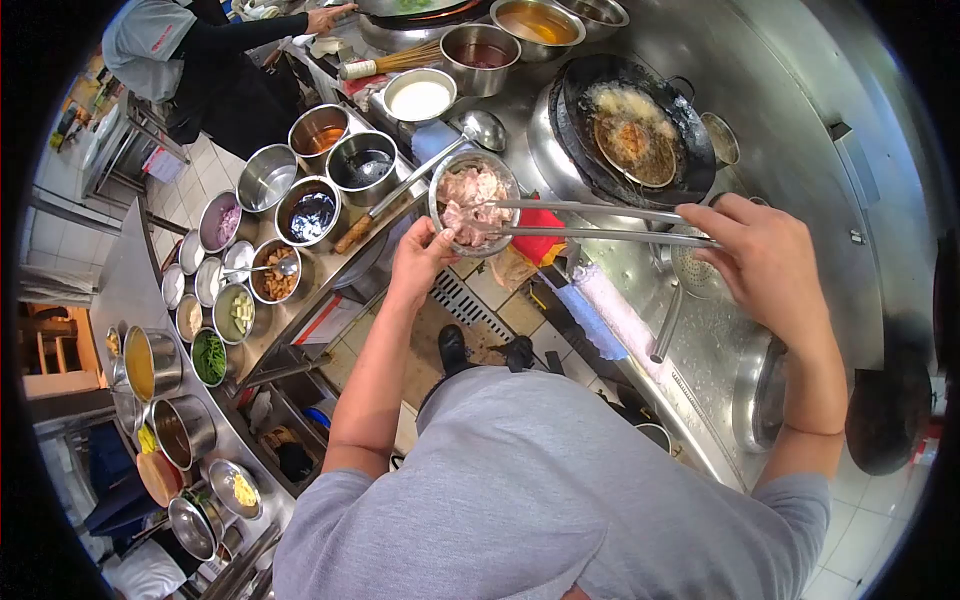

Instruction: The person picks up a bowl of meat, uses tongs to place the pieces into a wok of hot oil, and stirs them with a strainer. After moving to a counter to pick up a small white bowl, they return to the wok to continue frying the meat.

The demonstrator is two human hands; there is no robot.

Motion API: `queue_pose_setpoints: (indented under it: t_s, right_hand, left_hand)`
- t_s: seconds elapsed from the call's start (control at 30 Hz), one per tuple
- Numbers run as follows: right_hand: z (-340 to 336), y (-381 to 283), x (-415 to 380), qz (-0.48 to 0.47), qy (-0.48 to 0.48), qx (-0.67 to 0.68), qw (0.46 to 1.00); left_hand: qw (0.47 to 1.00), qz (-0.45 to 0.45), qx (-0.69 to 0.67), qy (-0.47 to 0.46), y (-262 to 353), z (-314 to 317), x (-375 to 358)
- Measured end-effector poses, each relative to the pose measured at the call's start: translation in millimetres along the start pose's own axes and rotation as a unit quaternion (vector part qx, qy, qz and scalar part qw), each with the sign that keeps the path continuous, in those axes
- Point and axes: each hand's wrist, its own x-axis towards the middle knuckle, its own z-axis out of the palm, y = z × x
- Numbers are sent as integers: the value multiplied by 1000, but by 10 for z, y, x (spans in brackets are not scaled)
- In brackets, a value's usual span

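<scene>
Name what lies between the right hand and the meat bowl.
In the head view, two metal rods, held by the right hand, span the gap to the meat bowl; a red item shows beneath them.

Smooth metal rods point(600, 208); glossy metal bowl point(435, 196); matt cloth shirt point(520, 470); wooden ladle handle point(353, 235)

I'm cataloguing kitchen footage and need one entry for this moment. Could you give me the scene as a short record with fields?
left hand: holds the metal bowl by its near side
bowl contents: pale pink meat
right hand: holds two long metal rods, tongs or chopsticks, their far ends over the bowl
wok: beyond the rods, foaming around browned food
ladle: lies left of the bowl, handle wooden
co-worker: hand at upper left
</scene>
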Motion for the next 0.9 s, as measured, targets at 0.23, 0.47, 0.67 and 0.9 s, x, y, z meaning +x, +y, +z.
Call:
queue_pose_setpoints:
  t_s: [0.23, 0.47, 0.67, 0.9]
  right_hand:
    - [-351, 209, -254, 166, 56, 85, 981]
    - [114, 1024, -361, 298, 113, 45, 947]
    - [961, 1425, 363, 390, -39, 32, 919]
    - [1082, 1358, 637, 431, 10, 50, 901]
  left_hand:
    - [998, -18, -60, 11, -10, 5, 26]
    - [996, -58, -48, 44, -126, -93, -10]
    - [992, -93, -59, 54, -151, -134, -82]
    - [989, -92, -107, 50, -193, -182, -204]
